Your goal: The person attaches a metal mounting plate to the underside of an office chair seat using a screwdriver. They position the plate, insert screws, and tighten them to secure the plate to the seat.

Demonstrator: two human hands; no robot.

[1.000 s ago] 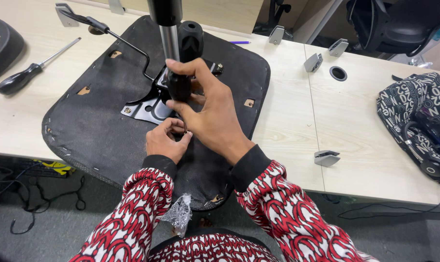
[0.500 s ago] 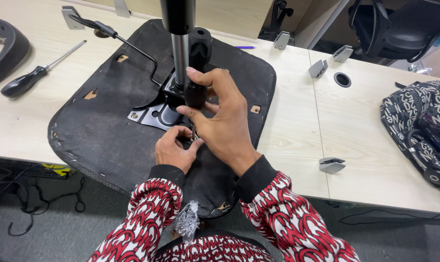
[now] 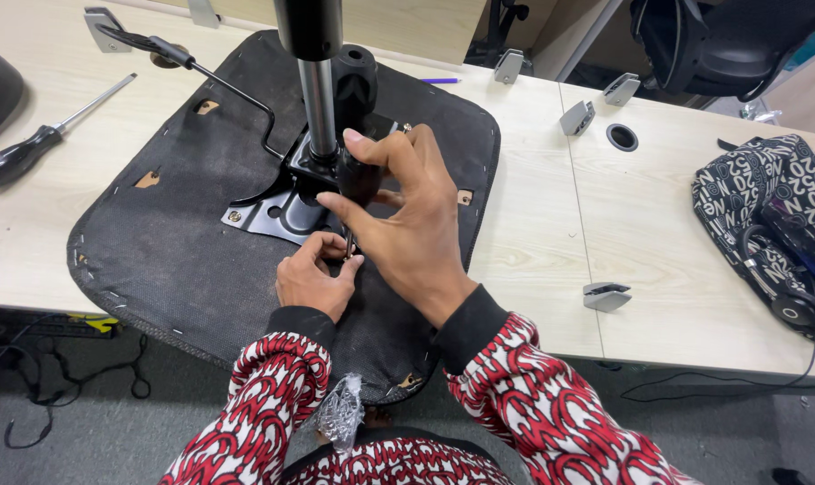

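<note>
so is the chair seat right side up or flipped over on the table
Flipped over: the chair seat lies with its black fabric underside up, the metal mounting plate and gas cylinder pointing upward.

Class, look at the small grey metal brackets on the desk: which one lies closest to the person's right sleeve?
The bracket at the desk's front edge, just right of the right sleeve. The other brackets sit far back, beyond the seat.

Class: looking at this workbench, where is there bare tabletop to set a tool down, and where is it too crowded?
Bare tabletop lies between the upturned seat base and the table seam, and again from the seam to the patterned bag. A smaller strip sits beside the spare screwdriver. The seat's middle is crowded: metal plate, left hand, right hand.
</note>
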